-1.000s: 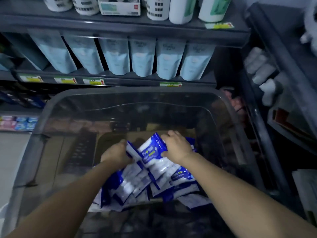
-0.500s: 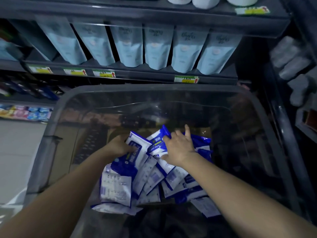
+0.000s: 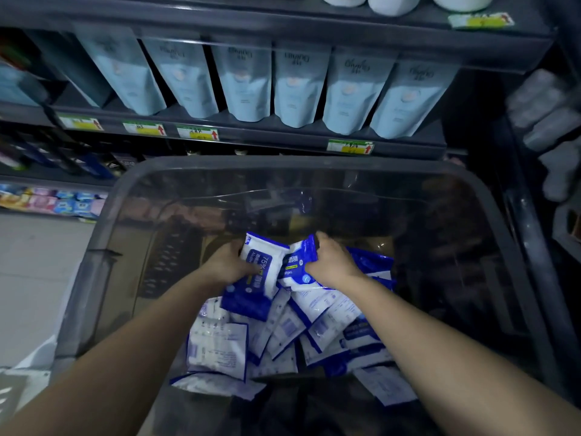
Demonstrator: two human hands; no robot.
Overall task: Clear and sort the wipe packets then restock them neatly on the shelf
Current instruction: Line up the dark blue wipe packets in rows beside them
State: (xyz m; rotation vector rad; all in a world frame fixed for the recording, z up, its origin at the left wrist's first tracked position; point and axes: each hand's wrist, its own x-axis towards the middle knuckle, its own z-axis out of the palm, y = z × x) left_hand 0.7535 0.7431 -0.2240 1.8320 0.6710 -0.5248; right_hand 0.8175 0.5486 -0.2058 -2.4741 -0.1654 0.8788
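Fingers [image 3: 325, 241] of left hand [image 3: 224, 266] and right hand [image 3: 334, 264] grip packets [image 3: 262, 280] (in bin [image 3: 283, 163]).

Bottom wipe packets [image 3: 217, 344] in the bin [image 3: 283, 164] are buried under others; white bottles [image 3: 390, 3] above it are cut off up top, and the price tags [image 3: 350, 147] are unreadable.

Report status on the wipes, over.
Left hand grips one packet, right hand a second packet. Pile loose in grey bin. Nothing in the way.

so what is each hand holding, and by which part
The left hand grips one wipe packet along its left edge; the right hand grips a second packet at its right end.
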